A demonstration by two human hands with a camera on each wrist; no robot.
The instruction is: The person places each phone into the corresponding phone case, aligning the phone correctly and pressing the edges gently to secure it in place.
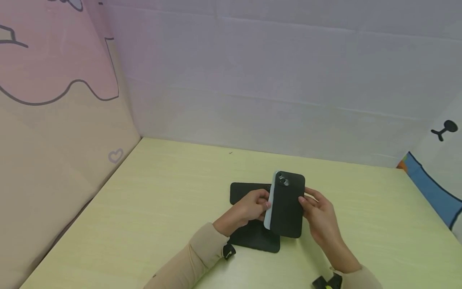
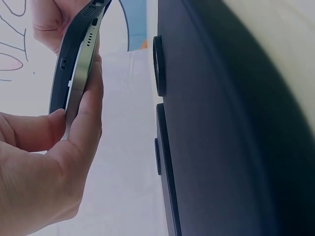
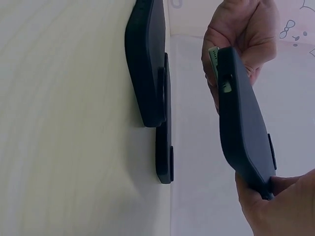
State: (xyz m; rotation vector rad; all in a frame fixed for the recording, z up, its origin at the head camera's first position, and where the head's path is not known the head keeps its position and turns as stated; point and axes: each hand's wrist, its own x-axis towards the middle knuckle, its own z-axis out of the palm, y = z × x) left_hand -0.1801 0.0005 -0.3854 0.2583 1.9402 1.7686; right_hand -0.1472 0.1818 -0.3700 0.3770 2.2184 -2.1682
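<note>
A light-coloured phone (image 1: pixel 268 218) sits partly inside a black phone case (image 1: pixel 287 208), held upright above the table. Along the left edge the case stands apart from the phone, and the gap between the two shows in the left wrist view. My left hand (image 1: pixel 249 207) pinches the phone's left edge between thumb and fingers. On the other side my right hand (image 1: pixel 321 214) grips the case's right edge, thumb on its back. Behind and below my left hand lie two black phone-shaped things, a farther one (image 1: pixel 242 192) and a nearer one (image 1: pixel 258 239), partly hidden by that hand.
The pale wood-grain table (image 1: pixel 173 192) reaches a light fabric wall (image 1: pixel 270 88) at the back. Printed cloth panels stand at the left (image 1: pixel 54 132) and right. Black straps show at both wrists.
</note>
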